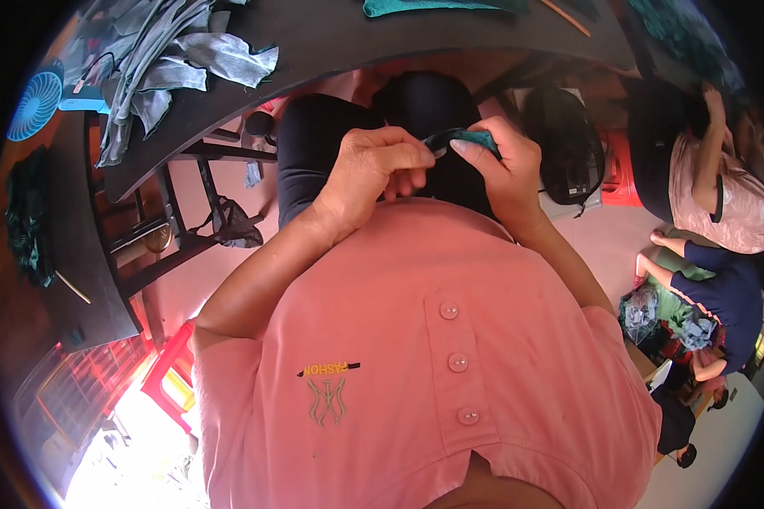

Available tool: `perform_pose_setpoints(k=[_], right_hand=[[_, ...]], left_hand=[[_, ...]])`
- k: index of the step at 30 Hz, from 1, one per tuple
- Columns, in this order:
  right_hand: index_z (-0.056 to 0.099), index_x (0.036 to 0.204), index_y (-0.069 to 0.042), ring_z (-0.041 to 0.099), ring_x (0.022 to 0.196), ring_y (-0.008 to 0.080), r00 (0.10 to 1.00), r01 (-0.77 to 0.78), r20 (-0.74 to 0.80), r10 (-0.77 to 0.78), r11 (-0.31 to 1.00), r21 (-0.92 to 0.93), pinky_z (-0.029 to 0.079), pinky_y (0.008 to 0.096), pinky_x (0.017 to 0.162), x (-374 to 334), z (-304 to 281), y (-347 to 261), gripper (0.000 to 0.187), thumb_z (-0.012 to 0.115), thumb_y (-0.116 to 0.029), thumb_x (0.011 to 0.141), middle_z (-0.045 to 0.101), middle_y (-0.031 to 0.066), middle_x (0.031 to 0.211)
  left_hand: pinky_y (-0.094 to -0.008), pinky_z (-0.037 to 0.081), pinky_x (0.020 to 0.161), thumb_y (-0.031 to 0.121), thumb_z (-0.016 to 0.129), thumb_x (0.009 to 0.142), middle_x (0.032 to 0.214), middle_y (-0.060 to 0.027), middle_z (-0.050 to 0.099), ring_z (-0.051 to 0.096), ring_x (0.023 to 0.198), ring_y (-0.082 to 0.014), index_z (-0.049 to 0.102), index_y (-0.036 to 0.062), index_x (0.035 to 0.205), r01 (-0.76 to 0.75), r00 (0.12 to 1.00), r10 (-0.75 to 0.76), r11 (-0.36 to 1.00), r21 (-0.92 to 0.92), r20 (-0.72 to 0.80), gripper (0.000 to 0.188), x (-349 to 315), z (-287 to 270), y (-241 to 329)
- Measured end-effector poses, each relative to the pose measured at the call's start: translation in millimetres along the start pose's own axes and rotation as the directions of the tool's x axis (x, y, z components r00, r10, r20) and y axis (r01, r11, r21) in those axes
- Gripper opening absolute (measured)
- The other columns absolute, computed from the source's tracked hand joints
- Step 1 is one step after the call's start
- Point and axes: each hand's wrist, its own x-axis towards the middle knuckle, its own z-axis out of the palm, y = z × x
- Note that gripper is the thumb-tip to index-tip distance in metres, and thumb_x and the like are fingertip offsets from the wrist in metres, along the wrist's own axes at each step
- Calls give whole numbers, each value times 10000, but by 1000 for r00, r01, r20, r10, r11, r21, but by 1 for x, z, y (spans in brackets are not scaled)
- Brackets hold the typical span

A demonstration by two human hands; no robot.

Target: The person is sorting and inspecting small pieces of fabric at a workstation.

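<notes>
We cannot make out the full shape of the small green cloth [477, 137]: the right hand [514, 161] covers part of it, and we cannot tell whether the left hand [372, 165] pinches its dark end. The far edge cuts off the grey cloth strips [229, 59] and a teal cloth [437, 7]. On the left, a dark green bundle [30, 220] blurs into shadow; near left, glare washes out the floor. The shirt [373, 339] hides part of the dark trousers [318, 140].

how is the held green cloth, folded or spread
Not spread: the green cloth is a narrow strip between the hands; folding unclear.
</notes>
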Motion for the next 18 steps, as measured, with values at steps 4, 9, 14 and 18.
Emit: perform_pose_setpoints(k=[4,9,14,18], right_hand=[[604,844,13,500,611,121,978,-203,98,186,956,213,405,262,561,-6,9,-3,165,679,-133,869,596,44,736],[631,912,17,566,642,161,992,3,121,-22,988,152,431,293,579,-9,15,4,178,704,-128,840,613,77,795],[661,927,-35,628,693,273,966,86,243,-93,995,43,469,350,581,-16,23,12,191,737,-136,784,634,85,816],[632,962,-13,591,648,261,925,292,303,-231,940,-177,443,350,553,-10,21,6,199,724,-108,813,573,97,758]], left_hand=[[-224,420,543,178,689,824,842,-57,651,588,730,-110,689,13,963,-34,996,17,981,-193,-87,216,13,4,-12],[-296,467,636,108,690,812,876,-72,644,609,791,-149,656,-2,1028,164,986,-155,874,-458,57,245,23,3,-19],[-309,469,627,-52,637,755,852,-94,641,617,739,-188,628,-13,962,-32,984,-65,852,-522,-166,211,32,2,-34],[-296,446,559,-115,599,733,833,-120,645,643,740,-213,590,-14,926,-103,952,-48,879,-465,-302,218,29,-10,-37]])
